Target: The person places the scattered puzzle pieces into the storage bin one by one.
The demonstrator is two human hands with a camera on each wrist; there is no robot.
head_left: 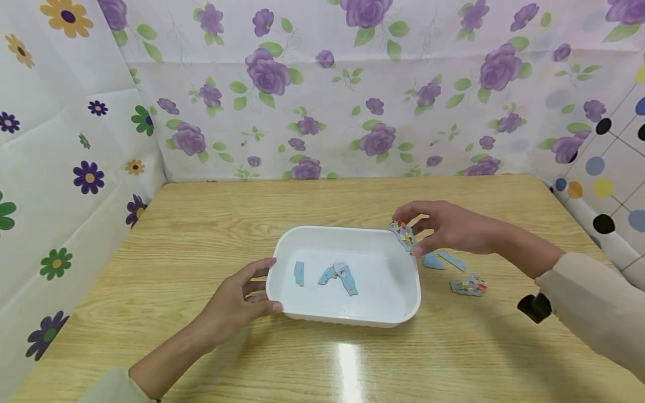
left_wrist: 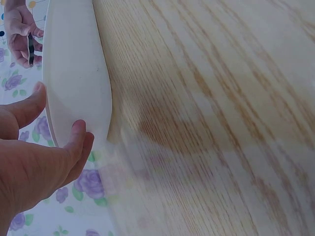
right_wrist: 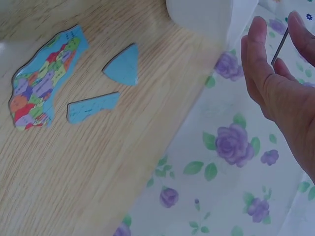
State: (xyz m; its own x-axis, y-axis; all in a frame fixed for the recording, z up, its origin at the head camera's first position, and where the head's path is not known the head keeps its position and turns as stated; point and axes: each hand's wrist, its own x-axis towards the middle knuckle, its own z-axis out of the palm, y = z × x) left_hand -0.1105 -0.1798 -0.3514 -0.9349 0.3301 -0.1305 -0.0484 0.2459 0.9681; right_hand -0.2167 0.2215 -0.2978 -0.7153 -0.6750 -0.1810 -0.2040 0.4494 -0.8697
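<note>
A white plastic basin (head_left: 347, 319) stands on the table. My left hand (head_left: 234, 302) grips its left end, thumb at the rim and fingers against the outer wall (left_wrist: 78, 73). Over the basin's right rim, my right hand (head_left: 448, 226) pinches a multicoloured map puzzle piece (head_left: 403, 235) between thumb and fingers; in the right wrist view this piece (right_wrist: 280, 45) shows edge-on. Inside the basin lie a narrow light-blue piece (head_left: 299, 273) and two blue pieces that seem to overlap, one of them longer (head_left: 347, 280).
Right of the basin, on the wooden table (head_left: 211, 224), lie a colourful map piece (head_left: 470, 286), a blue wedge-shaped piece (right_wrist: 123, 66) and a blue strip (right_wrist: 92, 106). Flowered sheets (head_left: 322, 89) hang behind and at the left; a dotted sheet (head_left: 610, 184) hangs at the right.
</note>
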